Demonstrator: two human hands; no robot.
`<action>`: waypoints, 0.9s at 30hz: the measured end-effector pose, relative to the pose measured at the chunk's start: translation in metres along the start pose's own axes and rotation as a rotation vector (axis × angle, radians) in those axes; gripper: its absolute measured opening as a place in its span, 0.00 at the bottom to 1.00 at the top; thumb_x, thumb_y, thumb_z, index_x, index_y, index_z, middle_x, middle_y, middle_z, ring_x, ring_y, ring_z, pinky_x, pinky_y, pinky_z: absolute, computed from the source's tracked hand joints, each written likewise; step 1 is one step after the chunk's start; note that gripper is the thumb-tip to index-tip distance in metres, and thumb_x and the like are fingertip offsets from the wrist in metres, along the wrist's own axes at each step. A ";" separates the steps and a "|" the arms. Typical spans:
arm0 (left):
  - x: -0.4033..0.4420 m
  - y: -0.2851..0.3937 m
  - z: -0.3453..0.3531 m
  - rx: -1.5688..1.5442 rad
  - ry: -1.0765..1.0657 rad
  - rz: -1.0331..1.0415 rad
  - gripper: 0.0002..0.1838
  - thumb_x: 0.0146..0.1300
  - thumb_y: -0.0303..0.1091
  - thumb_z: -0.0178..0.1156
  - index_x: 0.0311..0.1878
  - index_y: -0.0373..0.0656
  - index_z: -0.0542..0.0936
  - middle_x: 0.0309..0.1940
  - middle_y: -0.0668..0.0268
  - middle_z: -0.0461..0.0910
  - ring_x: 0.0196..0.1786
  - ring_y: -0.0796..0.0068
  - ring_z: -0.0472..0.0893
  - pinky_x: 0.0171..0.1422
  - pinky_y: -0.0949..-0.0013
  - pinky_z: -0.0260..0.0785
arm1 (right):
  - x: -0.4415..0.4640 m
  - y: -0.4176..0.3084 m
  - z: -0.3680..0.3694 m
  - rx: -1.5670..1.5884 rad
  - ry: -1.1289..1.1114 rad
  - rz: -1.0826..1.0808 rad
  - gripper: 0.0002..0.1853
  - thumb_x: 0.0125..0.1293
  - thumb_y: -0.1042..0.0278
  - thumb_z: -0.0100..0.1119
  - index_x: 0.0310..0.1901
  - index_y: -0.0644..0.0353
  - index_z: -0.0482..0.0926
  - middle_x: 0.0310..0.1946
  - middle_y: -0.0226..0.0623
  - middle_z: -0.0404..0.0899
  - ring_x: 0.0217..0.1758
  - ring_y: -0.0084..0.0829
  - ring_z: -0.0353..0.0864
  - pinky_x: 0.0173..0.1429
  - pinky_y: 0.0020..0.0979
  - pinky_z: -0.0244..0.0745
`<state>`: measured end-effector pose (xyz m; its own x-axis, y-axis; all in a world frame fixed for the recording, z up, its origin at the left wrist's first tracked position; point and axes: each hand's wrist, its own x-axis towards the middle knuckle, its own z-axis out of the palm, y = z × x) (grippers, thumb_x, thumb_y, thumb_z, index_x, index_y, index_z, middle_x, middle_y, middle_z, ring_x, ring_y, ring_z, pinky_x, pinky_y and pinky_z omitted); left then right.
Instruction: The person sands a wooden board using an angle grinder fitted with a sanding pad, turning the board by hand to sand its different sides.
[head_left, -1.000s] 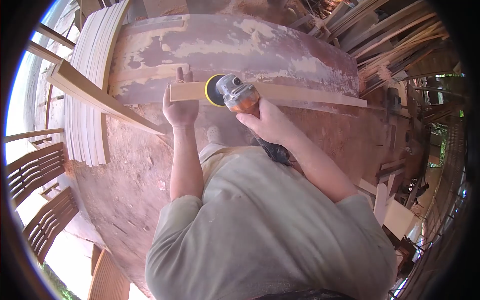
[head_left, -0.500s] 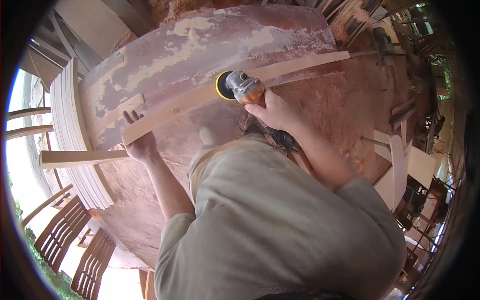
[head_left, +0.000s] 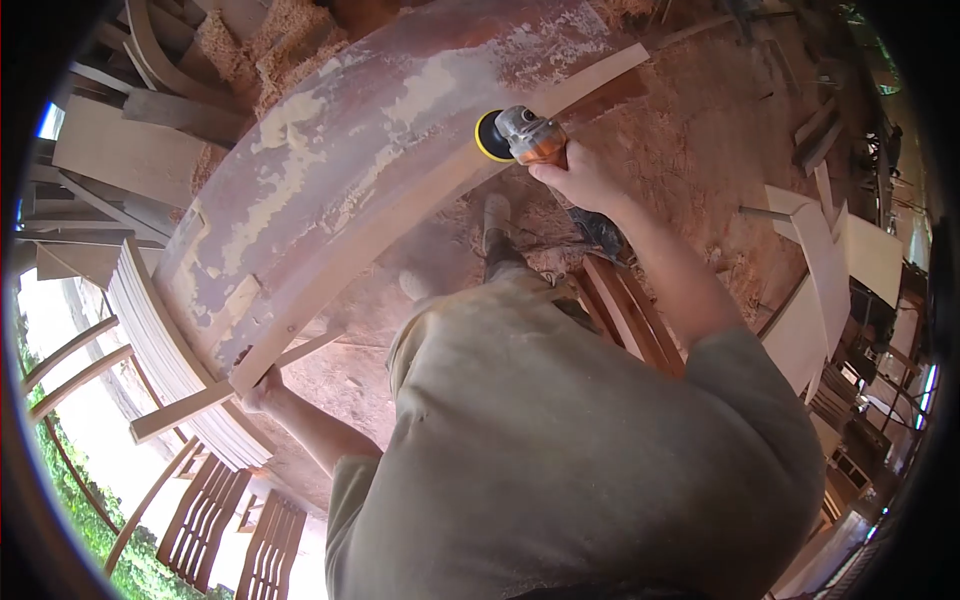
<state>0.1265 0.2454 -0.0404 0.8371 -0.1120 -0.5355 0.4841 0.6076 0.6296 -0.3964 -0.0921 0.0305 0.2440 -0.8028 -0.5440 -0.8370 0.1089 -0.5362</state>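
A long pale wooden board lies along the near edge of a worn, dust-covered table. At the board's near left end, my left hand holds it, with the fingers partly hidden beneath and behind the wood. My right hand is closed around an orange and silver power sander. The sander's round black pad with a yellow rim rests against the board, toward its far right part. Whether the pad is spinning cannot be made out.
Curved pale slats are stacked at the left, with a loose strip crossing them. Slatted panels stand at the lower left. Reddish timber lies right of my body. Wood shavings are heaped beyond the table.
The sander has moved along the board toward its far right end in my right hand. My left hand stays at the near end. The view has turned, so the board now slants more.
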 end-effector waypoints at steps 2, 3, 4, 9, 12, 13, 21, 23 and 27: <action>0.000 0.006 0.006 0.018 -0.004 0.018 0.23 0.67 0.46 0.41 0.35 0.34 0.77 0.32 0.53 0.78 0.39 0.51 0.79 0.52 0.43 0.72 | 0.019 0.032 -0.010 0.093 0.016 -0.042 0.37 0.61 0.44 0.63 0.59 0.72 0.72 0.50 0.54 0.81 0.56 0.45 0.82 0.60 0.38 0.73; 0.000 0.008 0.012 0.024 0.015 0.037 0.23 0.68 0.45 0.40 0.35 0.34 0.76 0.32 0.53 0.77 0.39 0.51 0.79 0.51 0.44 0.73 | 0.024 0.040 -0.018 0.144 0.038 -0.073 0.37 0.61 0.44 0.63 0.59 0.72 0.72 0.51 0.55 0.81 0.57 0.46 0.81 0.60 0.38 0.73; 0.000 0.009 0.017 0.031 0.033 0.052 0.22 0.68 0.44 0.40 0.34 0.35 0.76 0.32 0.53 0.77 0.39 0.52 0.79 0.50 0.45 0.73 | 0.029 0.049 -0.027 0.194 0.063 -0.102 0.37 0.60 0.44 0.63 0.58 0.72 0.72 0.52 0.55 0.80 0.58 0.47 0.81 0.60 0.39 0.73; -0.019 0.005 0.045 -0.003 0.064 0.238 0.29 0.70 0.53 0.35 0.35 0.36 0.77 0.31 0.54 0.78 0.40 0.50 0.80 0.50 0.43 0.74 | 0.064 0.113 -0.077 0.203 0.141 0.046 0.38 0.59 0.44 0.65 0.61 0.68 0.72 0.53 0.52 0.80 0.57 0.44 0.80 0.61 0.39 0.72; -0.032 0.004 0.055 0.031 0.163 0.328 0.30 0.70 0.54 0.35 0.36 0.35 0.77 0.32 0.54 0.79 0.40 0.50 0.80 0.50 0.43 0.75 | 0.080 0.138 -0.105 0.263 0.157 -0.007 0.39 0.58 0.42 0.65 0.61 0.68 0.72 0.54 0.52 0.80 0.58 0.44 0.80 0.61 0.39 0.72; -0.034 0.006 0.058 0.051 0.240 0.346 0.30 0.70 0.54 0.36 0.36 0.35 0.77 0.32 0.54 0.79 0.40 0.50 0.81 0.50 0.44 0.75 | 0.105 0.168 -0.100 0.212 0.279 -0.060 0.28 0.61 0.49 0.65 0.53 0.64 0.79 0.45 0.42 0.83 0.50 0.35 0.82 0.54 0.35 0.75; -0.021 0.025 0.038 0.208 0.177 0.334 0.24 0.70 0.49 0.37 0.41 0.37 0.75 0.34 0.57 0.78 0.40 0.58 0.81 0.47 0.51 0.77 | 0.147 0.218 -0.162 0.308 0.243 0.073 0.37 0.57 0.39 0.65 0.56 0.67 0.78 0.50 0.49 0.82 0.54 0.39 0.81 0.57 0.36 0.73; -0.023 0.027 0.038 0.210 0.175 0.351 0.24 0.70 0.48 0.37 0.40 0.36 0.75 0.34 0.57 0.79 0.40 0.57 0.81 0.47 0.50 0.77 | 0.148 0.222 -0.179 0.302 0.215 0.089 0.37 0.57 0.40 0.65 0.56 0.67 0.78 0.50 0.50 0.81 0.55 0.40 0.80 0.57 0.36 0.72; -0.009 0.021 0.033 0.189 0.166 0.369 0.25 0.69 0.48 0.37 0.38 0.36 0.77 0.33 0.56 0.79 0.39 0.55 0.81 0.47 0.49 0.77 | 0.149 0.212 -0.205 0.206 0.255 0.174 0.37 0.58 0.40 0.64 0.57 0.68 0.77 0.51 0.46 0.80 0.52 0.35 0.80 0.57 0.33 0.72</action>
<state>0.1379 0.2331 -0.0040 0.9178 0.2226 -0.3288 0.2113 0.4273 0.8791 -0.6377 -0.3092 -0.0318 -0.0446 -0.8794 -0.4740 -0.7327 0.3514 -0.5828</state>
